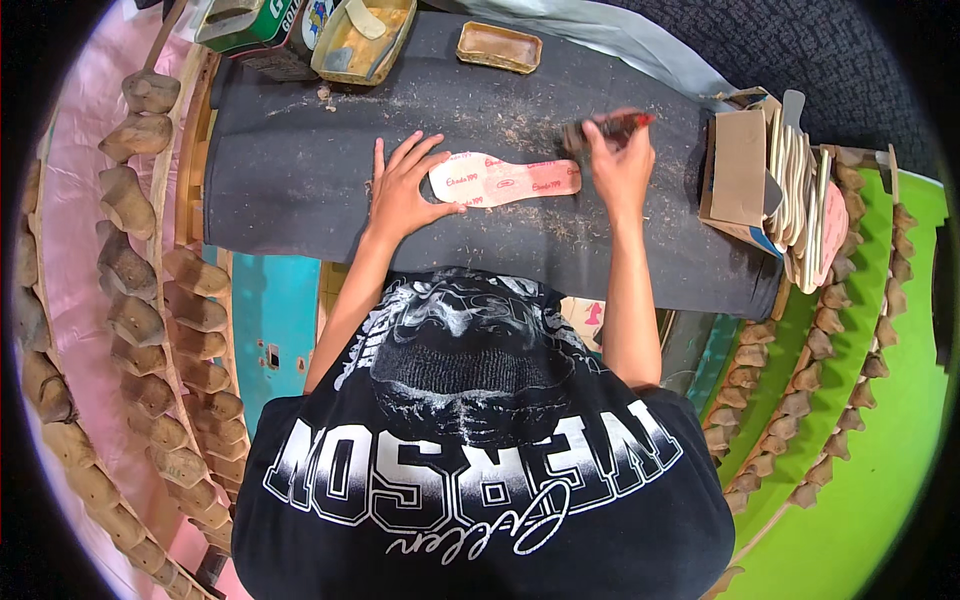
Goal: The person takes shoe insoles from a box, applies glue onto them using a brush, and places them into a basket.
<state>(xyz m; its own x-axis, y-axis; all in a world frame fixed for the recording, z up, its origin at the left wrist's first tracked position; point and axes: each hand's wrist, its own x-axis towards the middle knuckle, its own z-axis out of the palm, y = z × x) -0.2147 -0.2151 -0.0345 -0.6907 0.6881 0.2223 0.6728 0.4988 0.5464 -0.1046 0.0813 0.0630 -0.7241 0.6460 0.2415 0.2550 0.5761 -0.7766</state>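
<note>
A shoe insole (510, 182), white with red print and a darker pink area toward its narrow end, lies flat on the dark table. My left hand (402, 190) rests at its wide end, fingers spread, with thumb and forefinger against the two edges. Just beyond the narrow end, my right hand (622, 160) is closed around a dark tool with a red end (640, 121). Motion blurs the tool, so its exact kind cannot be made out; a gap separates it from the insole.
Shavings litter the dark tabletop (300, 200). At the back stand a green tin (245, 30), a tray with scraps (365, 45) and a small shallow tray (500, 47). A cardboard box (735, 170) of insoles sits right. Wooden shoe lasts (130, 270) hang in rows on both sides.
</note>
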